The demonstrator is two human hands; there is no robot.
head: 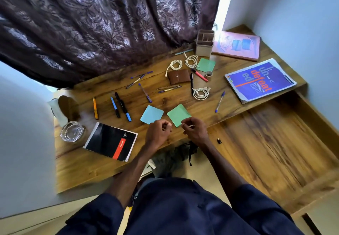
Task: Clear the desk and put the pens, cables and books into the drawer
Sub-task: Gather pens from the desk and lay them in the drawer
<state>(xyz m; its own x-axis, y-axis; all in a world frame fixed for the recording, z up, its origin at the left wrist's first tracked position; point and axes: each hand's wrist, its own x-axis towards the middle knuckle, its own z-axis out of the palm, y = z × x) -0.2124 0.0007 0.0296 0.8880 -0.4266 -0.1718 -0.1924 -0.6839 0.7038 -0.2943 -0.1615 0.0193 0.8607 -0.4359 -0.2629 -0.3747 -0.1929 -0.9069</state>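
Several pens lie scattered on the wooden desk (88,154), among them a black marker (121,103) and a purple pen (219,101). Three coiled white cables (174,65) (191,61) (200,93) sit toward the back. A purple book (260,80), a pink book (236,44) and a black notebook (111,141) lie flat. The drawer (275,143) stands open on the right, with a small black piece (218,140) in it. My left hand (158,132) and right hand (195,131) hover at the desk's front edge, fingers curled, nothing clearly held. The right hand overlaps a green sticky note (178,114).
A blue sticky note (151,114), a second green note (205,65), a brown wallet (178,76), a tape roll (208,74) and a beige pen holder (204,43) share the desk. A glass ashtray (72,131) sits at the left. A dark curtain (91,23) hangs behind.
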